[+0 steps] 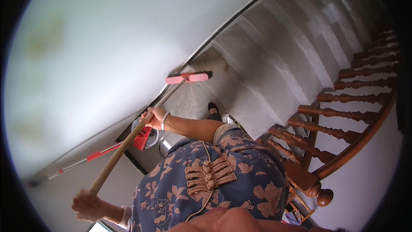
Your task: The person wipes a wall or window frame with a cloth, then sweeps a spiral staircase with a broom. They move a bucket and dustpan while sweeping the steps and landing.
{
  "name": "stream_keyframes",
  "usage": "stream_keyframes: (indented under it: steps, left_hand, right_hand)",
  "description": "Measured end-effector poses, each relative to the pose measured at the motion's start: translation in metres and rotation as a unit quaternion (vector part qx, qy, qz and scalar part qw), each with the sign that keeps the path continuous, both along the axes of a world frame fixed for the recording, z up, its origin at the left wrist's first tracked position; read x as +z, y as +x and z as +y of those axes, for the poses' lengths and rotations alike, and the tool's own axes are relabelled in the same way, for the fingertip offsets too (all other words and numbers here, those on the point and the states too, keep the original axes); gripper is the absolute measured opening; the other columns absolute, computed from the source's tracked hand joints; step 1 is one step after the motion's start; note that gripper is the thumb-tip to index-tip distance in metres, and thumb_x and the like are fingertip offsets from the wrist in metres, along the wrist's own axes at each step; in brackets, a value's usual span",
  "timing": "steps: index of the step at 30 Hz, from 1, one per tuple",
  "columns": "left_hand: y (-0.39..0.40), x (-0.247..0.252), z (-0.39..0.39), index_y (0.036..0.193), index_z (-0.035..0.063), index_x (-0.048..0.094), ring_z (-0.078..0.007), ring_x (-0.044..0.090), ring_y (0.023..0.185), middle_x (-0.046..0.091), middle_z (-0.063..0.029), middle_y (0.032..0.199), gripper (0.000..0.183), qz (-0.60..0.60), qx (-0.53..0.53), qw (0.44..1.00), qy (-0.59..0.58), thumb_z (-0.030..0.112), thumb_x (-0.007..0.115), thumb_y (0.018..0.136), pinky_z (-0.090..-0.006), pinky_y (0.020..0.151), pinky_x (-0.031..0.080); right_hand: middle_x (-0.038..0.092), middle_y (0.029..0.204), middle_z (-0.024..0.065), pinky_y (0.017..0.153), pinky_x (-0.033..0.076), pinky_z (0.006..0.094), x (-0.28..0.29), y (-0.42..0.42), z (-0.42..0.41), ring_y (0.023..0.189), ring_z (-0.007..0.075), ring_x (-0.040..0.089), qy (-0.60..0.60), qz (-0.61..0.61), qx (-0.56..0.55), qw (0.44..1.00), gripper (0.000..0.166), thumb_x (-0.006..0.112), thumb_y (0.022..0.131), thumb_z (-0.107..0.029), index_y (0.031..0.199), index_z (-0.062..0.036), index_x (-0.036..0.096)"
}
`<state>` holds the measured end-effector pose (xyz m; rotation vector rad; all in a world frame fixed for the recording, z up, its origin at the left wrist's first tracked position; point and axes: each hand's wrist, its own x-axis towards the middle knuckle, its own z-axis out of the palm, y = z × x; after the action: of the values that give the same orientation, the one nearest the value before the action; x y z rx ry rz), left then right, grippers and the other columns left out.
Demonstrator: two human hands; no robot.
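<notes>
A broom with a pink head [199,77] and a long wooden handle [117,153] runs diagonally across the view. My left hand [88,204], slightly blurred, is closed around the top end of the handle at lower left. Farther down the handle grips my right hand [154,118], with a pale bangle at its wrist. The broom head is by the wall at the lowest steps; its bristles are mostly hidden beneath it. Dark debris [226,67] lies on the grey stone step [209,59] to the right of the head.
Grey stone stairs [273,54] climb to the upper right. A turned wooden banister [363,154] curves along their right side. Beneath my right hand are a red dustpan [140,140] with a long handle [103,152] and a white-rimmed bucket [156,140]. A white wall [112,54] borders the left.
</notes>
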<state>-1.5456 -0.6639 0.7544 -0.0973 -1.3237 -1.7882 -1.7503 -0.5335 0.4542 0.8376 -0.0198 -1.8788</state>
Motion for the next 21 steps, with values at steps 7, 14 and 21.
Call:
stream_keyframes:
  steps: [7, 14, 21]
  left_hand:
    - [-0.149, 0.001, 0.089, 0.052, 0.0106, 0.033, -0.0053, 0.033, 0.029, 0.036, 0.0013, 0.039, 0.038, 0.077, -0.276, 0.949, 0.129, 0.013, 0.066, 0.070, -0.0171, 0.028, 0.027]
    - [-0.265, -0.119, 0.241, 0.057, 0.0138, 0.036, -0.0170, 0.042, 0.055, 0.039, -0.0011, 0.053, 0.031, -0.190, -0.471, 0.861, 0.036, 0.028, 0.049, 0.081, -0.0352, 0.061, 0.038]
    - [-0.262, -0.088, 0.180, 0.056, 0.0158, 0.033, -0.0125, 0.034, 0.049, 0.033, 0.0023, 0.049, 0.032, -0.209, -0.362, 0.908, 0.011, 0.025, 0.054, 0.077, -0.0306, 0.059, 0.035]
  right_hand:
    - [0.050, 0.075, 0.0132, 0.074, 0.044, 0.0447, 0.028, -0.032, 0.189, 0.077, 0.0285, 0.053, 0.214, 0.008, -0.218, 0.952, 0.023, 0.035, 0.089, -0.023, 0.087, -0.0008, 0.040]
    - [0.039, 0.049, 0.0084, 0.046, 0.042, 0.0319, -0.086, -0.060, 0.392, 0.040, 0.0214, 0.040, 0.405, -0.083, -0.401, 0.817, 0.023, 0.037, 0.081, -0.019, 0.063, -0.0060, 0.038]
    - [0.053, 0.064, 0.0139, 0.051, 0.045, 0.0413, -0.205, -0.093, 0.292, 0.057, 0.0276, 0.053, 0.419, -0.112, -0.238, 0.869, 0.016, 0.041, 0.077, -0.017, 0.073, -0.0031, 0.049]
